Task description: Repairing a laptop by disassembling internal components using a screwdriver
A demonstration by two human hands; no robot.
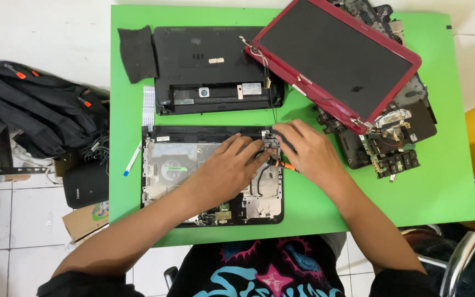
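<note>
An opened laptop base (166,165) with a bare metal inner frame lies on the green table (435,187) in front of me. My left hand (229,168) rests flat on its right half, fingers spread toward the top right corner. Gripping a small orange-handled screwdriver (286,164), my right hand (306,151) holds the tip at that same corner, beside black wires (260,179).
A black laptop bottom cover (215,69) and a dark cloth (137,54) lie at the back. A red-framed screen (336,60) rests on stacked laptop parts and a circuit board (394,159) at the right. White ribbon cables (148,104) lie left. A black backpack (34,104) sits on the floor.
</note>
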